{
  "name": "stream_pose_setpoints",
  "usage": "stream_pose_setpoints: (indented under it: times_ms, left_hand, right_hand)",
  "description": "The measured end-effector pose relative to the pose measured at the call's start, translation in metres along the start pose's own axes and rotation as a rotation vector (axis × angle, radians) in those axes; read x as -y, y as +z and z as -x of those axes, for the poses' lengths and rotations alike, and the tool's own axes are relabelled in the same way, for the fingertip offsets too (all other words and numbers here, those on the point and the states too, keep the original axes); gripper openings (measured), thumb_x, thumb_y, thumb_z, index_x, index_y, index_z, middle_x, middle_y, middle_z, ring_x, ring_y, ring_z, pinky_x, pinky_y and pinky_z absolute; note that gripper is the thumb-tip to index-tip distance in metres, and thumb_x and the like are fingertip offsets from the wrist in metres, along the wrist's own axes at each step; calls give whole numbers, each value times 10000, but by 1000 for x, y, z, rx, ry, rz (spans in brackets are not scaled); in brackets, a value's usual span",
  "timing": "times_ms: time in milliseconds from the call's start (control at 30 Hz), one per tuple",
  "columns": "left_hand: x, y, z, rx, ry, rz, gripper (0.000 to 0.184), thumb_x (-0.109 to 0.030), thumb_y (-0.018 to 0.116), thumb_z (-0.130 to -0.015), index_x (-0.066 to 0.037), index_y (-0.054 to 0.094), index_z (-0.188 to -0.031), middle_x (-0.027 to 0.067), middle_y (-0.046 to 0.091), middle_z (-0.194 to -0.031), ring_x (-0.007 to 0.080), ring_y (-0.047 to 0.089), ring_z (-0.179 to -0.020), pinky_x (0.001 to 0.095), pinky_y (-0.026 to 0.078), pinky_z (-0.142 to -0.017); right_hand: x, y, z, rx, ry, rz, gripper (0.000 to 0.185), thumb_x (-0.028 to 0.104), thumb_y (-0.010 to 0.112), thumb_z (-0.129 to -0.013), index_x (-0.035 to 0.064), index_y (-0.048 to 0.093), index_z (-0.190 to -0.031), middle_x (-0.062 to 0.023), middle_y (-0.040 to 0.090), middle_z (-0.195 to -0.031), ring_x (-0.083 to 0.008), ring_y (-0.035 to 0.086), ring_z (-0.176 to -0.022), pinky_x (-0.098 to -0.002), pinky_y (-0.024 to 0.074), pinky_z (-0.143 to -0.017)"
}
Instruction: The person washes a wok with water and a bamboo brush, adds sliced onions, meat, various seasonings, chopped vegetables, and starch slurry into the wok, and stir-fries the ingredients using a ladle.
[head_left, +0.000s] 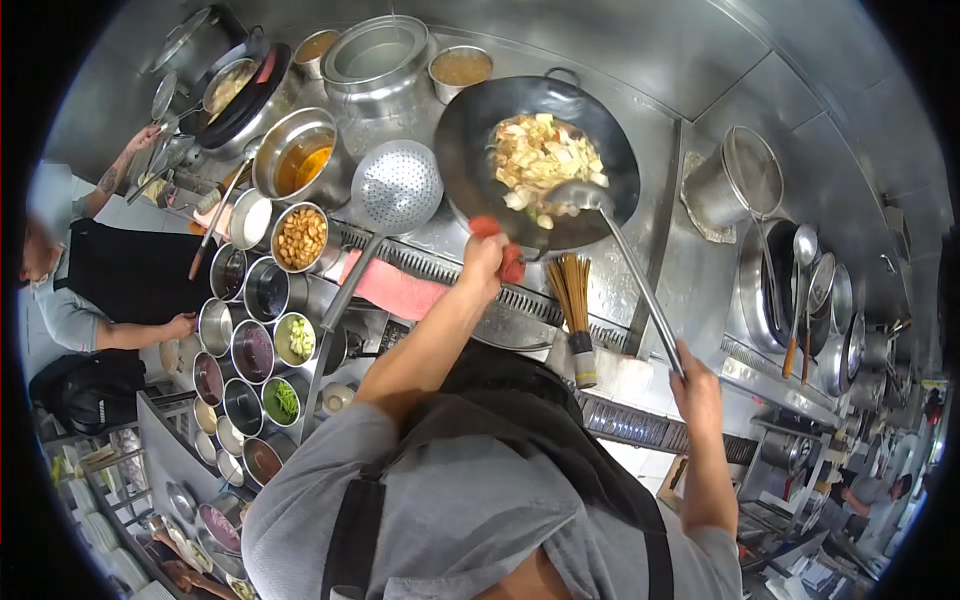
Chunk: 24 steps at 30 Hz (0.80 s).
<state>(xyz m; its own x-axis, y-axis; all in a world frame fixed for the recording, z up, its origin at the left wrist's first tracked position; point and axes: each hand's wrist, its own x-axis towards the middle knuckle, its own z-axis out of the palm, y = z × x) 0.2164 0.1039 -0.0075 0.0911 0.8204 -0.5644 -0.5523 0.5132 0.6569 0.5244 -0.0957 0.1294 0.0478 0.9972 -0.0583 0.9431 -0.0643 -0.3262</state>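
Observation:
A large black wok (463,150) holds pale chopped food (545,155) with browned pieces. My left hand (484,262) is closed on a red cloth (511,262) at the wok's near left rim. The long handle of a metal ladle (640,275) is gripped in my right hand (697,385), and the ladle's bowl rests in the wok at the food's lower right edge. A bamboo brush (571,300) stands just below the wok. Left of the wok lies a perforated metal strainer (397,187) with a long handle.
Several metal pots with seasonings and chopped ingredients (302,237) stand at the left. A pink cloth (395,287) lies on the front ledge. At far left a co-worker (75,290) reaches toward another wok. A strainer basket (750,172) and ladles (805,245) sit at the right.

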Motion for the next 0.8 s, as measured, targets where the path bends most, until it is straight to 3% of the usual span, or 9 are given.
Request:
stream_pose_setpoints:
  times_ms: [100, 167, 367, 433, 533, 633, 733, 767, 800]
  left_hand:
    - [-18, 15, 91, -65, -5, 50, 218, 3, 456, -771, -82, 503, -966, 77, 537, -743, 176, 524, -573, 363, 411, -404]
    - [-11, 2, 75, -21, -99, 37, 229, 3, 450, -771, -78, 489, -982, 88, 545, -762, 190, 542, -587, 366, 417, -399]
    - [13, -16, -7, 44, 21, -35, 104, -12, 462, -759, -76, 448, -840, 77, 507, -704, 201, 505, -553, 356, 391, -402]
    - [40, -62, -28, 304, 75, -110, 113, -22, 483, -739, -70, 469, -840, 77, 515, -682, 215, 547, -588, 356, 437, -443]
    - [58, -70, 59, 20, -80, 6, 238, 63, 453, -660, -57, 445, -865, 93, 515, -678, 204, 534, -516, 345, 433, -431]
    - [37, -52, 104, 48, 1, -13, 205, 2, 508, -681, -16, 541, -882, 96, 572, -738, 225, 558, -593, 365, 455, -495]
    - [-8, -21, 71, 43, -101, 70, 68, -78, 517, -787, -16, 515, -815, 104, 543, -686, 226, 529, -538, 358, 407, -440]
    - [-11, -16, 55, 54, -82, 73, 68, -78, 517, -787, -16, 515, -815, 104, 543, -686, 226, 529, -538, 358, 407, -440]
    - [-11, -9, 41, 68, -72, 49, 69, -83, 514, -793, -17, 513, -810, 108, 550, -690, 225, 527, -537, 359, 405, -438]
  right_hand:
    - [10, -37, 23, 97, 69, -55, 484, -11, 630, -708, 36, 557, -1184, -213, 605, -767, -373, 608, -688, -427, 475, -616]
    - [19, -34, 18, 209, 149, -116, 450, 30, 636, -734, 33, 567, -1178, -231, 616, -852, -322, 600, -664, -370, 465, -629]
    - [5, 62, -53, 37, -99, -96, 458, 64, 610, -758, 47, 535, -1210, -246, 612, -813, -408, 601, -765, -457, 468, -674]
    - [20, 82, -58, -70, -9, -73, 456, 58, 607, -757, 52, 535, -1207, -247, 612, -816, -412, 598, -774, -466, 471, -684]
    - [32, 84, -39, -124, 53, -136, 504, 26, 606, -750, 37, 504, -1243, -282, 594, -869, -434, 589, -790, -449, 471, -683]
    - [20, 96, 1, -128, 125, -302, 484, 29, 608, -750, 23, 522, -1227, -197, 570, -689, -246, 523, -513, -348, 433, -527]
    - [22, 98, 31, -126, 232, -450, 462, 35, 616, -748, 22, 547, -1204, -99, 515, -615, -130, 424, -497, -290, 379, -482]
    - [22, 96, 34, -110, 253, -443, 434, 80, 637, -746, -24, 563, -1162, -189, 602, -668, -212, 553, -505, -336, 451, -522]
    - [20, 98, 36, -154, 224, -436, 439, 77, 638, -742, -33, 560, -1160, -187, 605, -669, -199, 540, -492, -332, 448, -515]
